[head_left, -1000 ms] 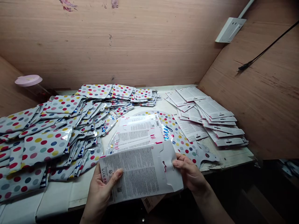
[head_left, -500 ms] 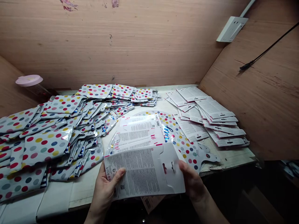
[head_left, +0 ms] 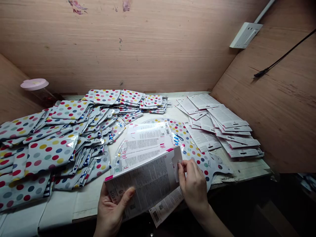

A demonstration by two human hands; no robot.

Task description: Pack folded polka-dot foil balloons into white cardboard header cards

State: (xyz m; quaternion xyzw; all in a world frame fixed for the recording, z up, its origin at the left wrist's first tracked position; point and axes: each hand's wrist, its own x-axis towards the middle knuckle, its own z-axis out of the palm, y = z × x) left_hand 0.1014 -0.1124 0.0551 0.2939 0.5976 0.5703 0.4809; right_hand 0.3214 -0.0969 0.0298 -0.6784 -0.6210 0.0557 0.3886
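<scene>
A flat printed card packet, white with grey text and pink edge marks, is tilted at the front of the table. My left hand is closed on its left end, thumb across the printed face. The fingers of my right hand are pinched on the end flap at the packet's right. Beyond it, several similar printed cards lie fanned on a polka-dot foil balloon with blue lettering. Below my right hand, another printed card sticks out at a slant over the table's front edge.
Folded polka-dot balloons are heaped on the left, with more piles along the back. Several printed packets are stacked at the right. A lidded cup stands back left. Wooden panels enclose the table, with a socket and cable.
My right hand has moved inward and now pinches the flap, which stands turned up. The packet has tipped, its right end higher. More of the slanted card beneath shows.
</scene>
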